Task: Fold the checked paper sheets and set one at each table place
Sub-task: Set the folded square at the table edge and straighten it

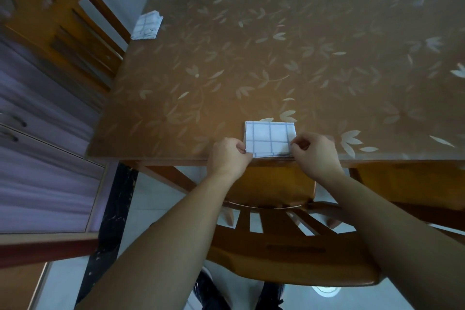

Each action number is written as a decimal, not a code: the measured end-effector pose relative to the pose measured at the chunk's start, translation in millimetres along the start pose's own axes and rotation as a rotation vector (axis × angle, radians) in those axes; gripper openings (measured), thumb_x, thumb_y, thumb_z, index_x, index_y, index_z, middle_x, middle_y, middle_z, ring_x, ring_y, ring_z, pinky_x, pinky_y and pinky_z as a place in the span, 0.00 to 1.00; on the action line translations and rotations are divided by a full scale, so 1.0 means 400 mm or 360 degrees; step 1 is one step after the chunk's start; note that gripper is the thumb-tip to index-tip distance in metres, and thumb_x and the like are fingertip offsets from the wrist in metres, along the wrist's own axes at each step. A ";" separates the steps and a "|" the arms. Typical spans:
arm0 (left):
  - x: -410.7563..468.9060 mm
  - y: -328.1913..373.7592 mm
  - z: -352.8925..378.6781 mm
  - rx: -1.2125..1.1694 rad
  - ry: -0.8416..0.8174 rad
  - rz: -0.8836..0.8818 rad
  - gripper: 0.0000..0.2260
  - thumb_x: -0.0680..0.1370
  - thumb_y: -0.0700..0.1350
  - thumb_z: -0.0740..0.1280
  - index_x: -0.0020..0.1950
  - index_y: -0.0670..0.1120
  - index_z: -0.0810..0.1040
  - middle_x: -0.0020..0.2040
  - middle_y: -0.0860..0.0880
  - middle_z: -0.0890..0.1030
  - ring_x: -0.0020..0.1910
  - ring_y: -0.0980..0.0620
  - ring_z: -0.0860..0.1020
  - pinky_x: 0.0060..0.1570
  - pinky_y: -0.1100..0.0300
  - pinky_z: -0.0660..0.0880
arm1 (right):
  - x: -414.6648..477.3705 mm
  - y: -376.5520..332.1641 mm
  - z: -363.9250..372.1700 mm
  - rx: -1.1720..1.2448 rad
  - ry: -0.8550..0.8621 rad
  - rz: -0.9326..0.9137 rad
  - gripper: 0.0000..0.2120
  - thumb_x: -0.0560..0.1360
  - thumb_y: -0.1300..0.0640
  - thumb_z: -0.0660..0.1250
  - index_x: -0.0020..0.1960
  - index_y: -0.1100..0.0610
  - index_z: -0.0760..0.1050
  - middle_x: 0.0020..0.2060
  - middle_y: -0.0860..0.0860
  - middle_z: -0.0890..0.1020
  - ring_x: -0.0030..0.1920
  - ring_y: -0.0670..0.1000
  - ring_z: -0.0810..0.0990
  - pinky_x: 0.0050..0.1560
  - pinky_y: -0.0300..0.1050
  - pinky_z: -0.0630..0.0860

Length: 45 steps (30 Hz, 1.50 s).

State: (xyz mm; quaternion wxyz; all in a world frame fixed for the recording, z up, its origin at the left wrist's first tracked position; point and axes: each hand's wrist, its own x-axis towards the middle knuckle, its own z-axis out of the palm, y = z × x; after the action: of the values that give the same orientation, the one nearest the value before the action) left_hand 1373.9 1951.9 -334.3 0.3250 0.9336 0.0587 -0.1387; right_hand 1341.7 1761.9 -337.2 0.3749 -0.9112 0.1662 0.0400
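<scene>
A folded white sheet with blue checks lies flat at the near edge of the brown leaf-patterned table. My left hand pinches its near left corner. My right hand pinches its near right edge. Another folded checked sheet rests at the table's far left corner, in front of a wooden chair.
A second wooden chair is tucked under the near edge, right below my arms, and part of a third shows to its right. A purple cabinet with handles stands along the left side. Pale floor tiles lie beneath.
</scene>
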 end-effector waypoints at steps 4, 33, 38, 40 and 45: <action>0.001 0.003 0.001 -0.0002 -0.0012 0.0011 0.08 0.74 0.47 0.73 0.52 0.47 0.83 0.48 0.50 0.84 0.46 0.51 0.80 0.45 0.56 0.79 | 0.003 0.004 0.001 0.0001 0.0004 0.0013 0.06 0.77 0.57 0.65 0.50 0.56 0.80 0.40 0.50 0.82 0.40 0.50 0.80 0.43 0.49 0.81; -0.220 0.290 -0.171 0.0726 -0.0173 0.0808 0.16 0.77 0.53 0.64 0.64 0.53 0.76 0.65 0.49 0.77 0.64 0.46 0.73 0.59 0.52 0.71 | -0.299 -0.038 -0.396 -0.0594 0.0138 0.0240 0.26 0.76 0.46 0.64 0.72 0.49 0.65 0.67 0.52 0.71 0.59 0.54 0.77 0.55 0.52 0.78; -0.360 0.429 -0.131 0.0696 -0.0226 0.1112 0.18 0.78 0.56 0.63 0.66 0.53 0.75 0.65 0.48 0.76 0.65 0.44 0.72 0.60 0.51 0.70 | -0.461 0.028 -0.568 -0.0652 0.0316 0.0365 0.26 0.75 0.45 0.64 0.70 0.50 0.67 0.66 0.51 0.73 0.58 0.52 0.77 0.53 0.50 0.79; -0.412 0.474 -0.110 0.0655 -0.0262 0.1181 0.18 0.78 0.55 0.63 0.67 0.53 0.74 0.65 0.49 0.75 0.65 0.45 0.71 0.62 0.50 0.71 | -0.513 0.060 -0.626 -0.0665 0.0375 0.0403 0.24 0.74 0.45 0.63 0.68 0.51 0.69 0.64 0.51 0.74 0.58 0.53 0.77 0.53 0.49 0.78; -0.527 0.595 -0.039 0.0641 -0.0253 0.1293 0.18 0.78 0.56 0.63 0.67 0.54 0.74 0.66 0.50 0.75 0.65 0.46 0.72 0.61 0.51 0.72 | -0.603 0.163 -0.753 -0.0600 0.0503 0.0439 0.19 0.73 0.46 0.64 0.62 0.50 0.74 0.57 0.50 0.77 0.53 0.51 0.78 0.52 0.49 0.79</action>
State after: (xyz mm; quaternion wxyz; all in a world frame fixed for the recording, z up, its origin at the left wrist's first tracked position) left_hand 1223.8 1771.3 -119.5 0.1686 0.9120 -0.3653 -0.0800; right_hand 1077.2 1574.7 -117.7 0.1591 -0.9285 0.3347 -0.0217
